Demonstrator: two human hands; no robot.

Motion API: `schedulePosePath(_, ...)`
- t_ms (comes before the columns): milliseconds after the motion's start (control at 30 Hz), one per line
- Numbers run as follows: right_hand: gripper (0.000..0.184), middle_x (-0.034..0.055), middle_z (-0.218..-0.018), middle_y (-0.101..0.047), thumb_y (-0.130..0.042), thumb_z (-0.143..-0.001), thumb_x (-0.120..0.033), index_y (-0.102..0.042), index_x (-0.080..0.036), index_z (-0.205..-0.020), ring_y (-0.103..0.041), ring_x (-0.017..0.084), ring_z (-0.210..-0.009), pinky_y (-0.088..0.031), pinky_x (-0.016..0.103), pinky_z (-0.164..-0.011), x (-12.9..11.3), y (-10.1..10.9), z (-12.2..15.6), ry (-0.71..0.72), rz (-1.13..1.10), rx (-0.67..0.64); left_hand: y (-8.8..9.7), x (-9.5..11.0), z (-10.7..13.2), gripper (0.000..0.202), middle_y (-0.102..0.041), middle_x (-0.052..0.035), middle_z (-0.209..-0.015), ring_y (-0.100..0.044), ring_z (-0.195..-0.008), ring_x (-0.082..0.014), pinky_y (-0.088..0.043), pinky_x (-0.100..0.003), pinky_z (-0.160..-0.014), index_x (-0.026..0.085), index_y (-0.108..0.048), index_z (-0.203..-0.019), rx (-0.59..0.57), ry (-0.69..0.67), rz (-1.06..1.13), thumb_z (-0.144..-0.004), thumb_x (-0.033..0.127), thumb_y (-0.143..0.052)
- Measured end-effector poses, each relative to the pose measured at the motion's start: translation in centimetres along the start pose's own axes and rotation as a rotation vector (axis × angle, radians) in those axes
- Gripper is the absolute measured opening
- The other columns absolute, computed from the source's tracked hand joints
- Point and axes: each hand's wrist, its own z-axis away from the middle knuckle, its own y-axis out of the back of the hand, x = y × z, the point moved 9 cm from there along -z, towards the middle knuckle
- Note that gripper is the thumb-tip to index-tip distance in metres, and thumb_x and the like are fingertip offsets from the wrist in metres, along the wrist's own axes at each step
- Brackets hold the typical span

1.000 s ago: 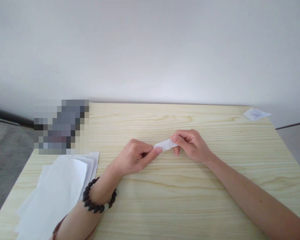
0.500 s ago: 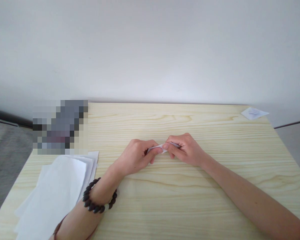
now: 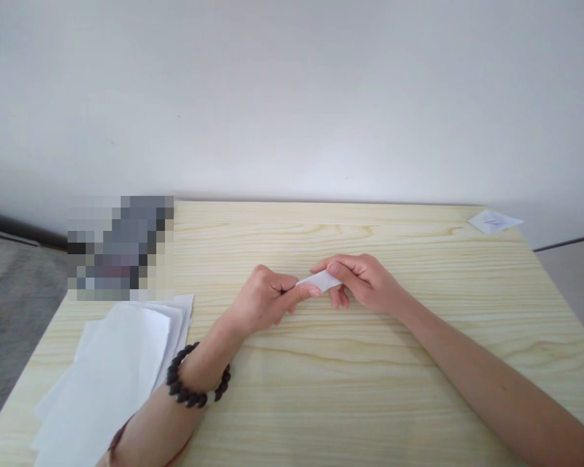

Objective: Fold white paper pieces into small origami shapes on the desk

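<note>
A small folded piece of white paper (image 3: 321, 280) is held between both hands just above the middle of the pale wooden table (image 3: 350, 389). My left hand (image 3: 267, 299), with a dark bead bracelet on its wrist, pinches the paper's left end between thumb and fingers. My right hand (image 3: 363, 280) pinches the right end, thumb on top and fingers curled beneath. Most of the paper is hidden by the fingers.
A loose stack of white paper sheets (image 3: 111, 376) lies at the table's near left corner. A blurred-out object (image 3: 121, 248) sits at the far left. Another small folded white paper (image 3: 494, 221) rests at the far right corner. A plain wall rises behind the table.
Half a second ago the hands were pressed close together over the paper; now they have drawn slightly apart and the paper shows between them again.
</note>
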Motion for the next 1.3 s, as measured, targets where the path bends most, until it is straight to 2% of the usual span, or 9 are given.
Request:
schedulePosePath(100,0.035,-0.004,-0.056,-0.061,-0.044,-0.096,-0.039,-0.058,-0.018,-0.121,-0.052,0.007,-0.043,-0.041,0.017,-0.043,-0.2,0.7,0.0,0.03,-0.042,0.052,0.6,0.2,0.1,0.056,-0.04,0.0047,-0.03,-0.032,-0.03,-0.0035,-0.022,-0.017,-0.034,0.014,-0.047,-0.041,0.064,-0.018,0.006,-0.087,0.045,-0.053)
schedulePosePath(200,0.029,-0.004,-0.059,-0.061,-0.047,-0.095,-0.036,-0.061,-0.018,-0.113,-0.052,0.006,-0.044,-0.039,0.016,-0.042,-0.5,1.0,-0.1,0.07,-0.059,0.068,1.5,0.9,0.2,0.051,-0.048,0.0022,-0.039,-0.04,-0.037,-0.0053,-0.028,-0.018,-0.039,0.014,-0.053,-0.045,0.111,-0.075,-0.016,-0.09,0.039,-0.05)
schedulePosePath(300,0.024,-0.0023,-0.061,-0.064,-0.049,-0.094,-0.035,-0.062,-0.016,-0.102,-0.058,0.008,-0.049,-0.044,0.017,-0.048,-0.7,0.6,-0.2,0.092,-0.018,0.042,1.8,1.5,0.2,0.033,-0.065,-0.0019,-0.062,-0.05,-0.053,-0.0084,-0.035,-0.02,-0.049,0.013,-0.069,-0.068,0.116,-0.136,-0.06,-0.089,0.033,-0.052)
schedulePosePath(400,0.02,-0.0014,-0.061,-0.065,-0.052,-0.093,-0.034,-0.06,-0.016,-0.097,-0.06,0.009,-0.05,-0.045,0.017,-0.05,-0.8,0.1,-0.1,0.107,0.109,0.048,1.6,0.9,0.1,0.022,-0.07,-0.002,-0.076,-0.052,-0.058,-0.0094,-0.037,-0.021,-0.054,0.016,-0.073,-0.09,0.091,-0.1,-0.072,-0.088,0.031,-0.056)
schedulePosePath(567,0.024,-0.0027,-0.055,-0.058,-0.051,-0.092,-0.029,-0.06,-0.016,-0.075,-0.044,0.005,-0.044,-0.033,0.017,-0.046,-2.2,-0.3,0.2,0.228,0.462,0.111,1.0,0.4,0.1,0.022,-0.071,-0.0002,-0.072,-0.056,-0.06,-0.0097,-0.039,-0.019,-0.055,0.016,-0.073,-0.081,0.075,-0.055,-0.06,-0.086,0.034,-0.06)
schedulePosePath(733,0.032,-0.0037,-0.051,-0.054,-0.047,-0.094,-0.03,-0.057,-0.016,-0.068,-0.04,0.004,-0.041,-0.031,0.016,-0.043,-2.2,0.4,0.2,0.17,0.378,0.132,1.0,-0.4,0.0,0.029,-0.052,0.0063,-0.042,-0.042,-0.041,-0.0069,-0.032,-0.018,-0.044,0.016,-0.069,-0.077,0.125,0.068,-0.045,-0.086,0.041,-0.057)
schedulePosePath(967,0.026,-0.0074,-0.046,-0.052,-0.049,-0.094,-0.036,-0.064,-0.017,-0.103,-0.043,0.005,-0.034,-0.032,0.014,-0.035,-0.3,0.6,0.1,-0.018,0.145,0.093,0.9,-1.2,-0.1,0.039,-0.048,0.0076,-0.035,-0.034,-0.033,-0.0052,-0.023,-0.018,-0.038,0.017,-0.058,-0.061,0.139,0.169,-0.014,-0.077,0.052,-0.064)
schedulePosePath(1167,0.026,-0.008,-0.044,-0.051,-0.053,-0.091,-0.04,-0.063,-0.017,-0.097,-0.042,0.004,-0.031,-0.03,0.013,-0.032,0.0,1.3,0.1,-0.033,0.076,0.128,2.0,-0.1,0.2,0.046,-0.042,0.0077,-0.041,-0.03,-0.041,-0.0046,-0.024,-0.018,-0.041,0.015,-0.051,-0.052,0.25,0.013,-0.118,-0.074,0.052,-0.067)
schedulePosePath(1300,0.026,-0.0064,-0.05,-0.056,-0.052,-0.092,-0.04,-0.06,-0.017,-0.1,-0.046,0.005,-0.035,-0.034,0.015,-0.037,-0.1,1.1,0.0,0.005,0.097,0.111,1.7,0.6,0.4,0.031,-0.056,0.0044,-0.057,-0.041,-0.048,-0.0068,-0.031,-0.019,-0.046,0.015,-0.067,-0.076,0.203,-0.068,-0.203,-0.079,0.046,-0.065)
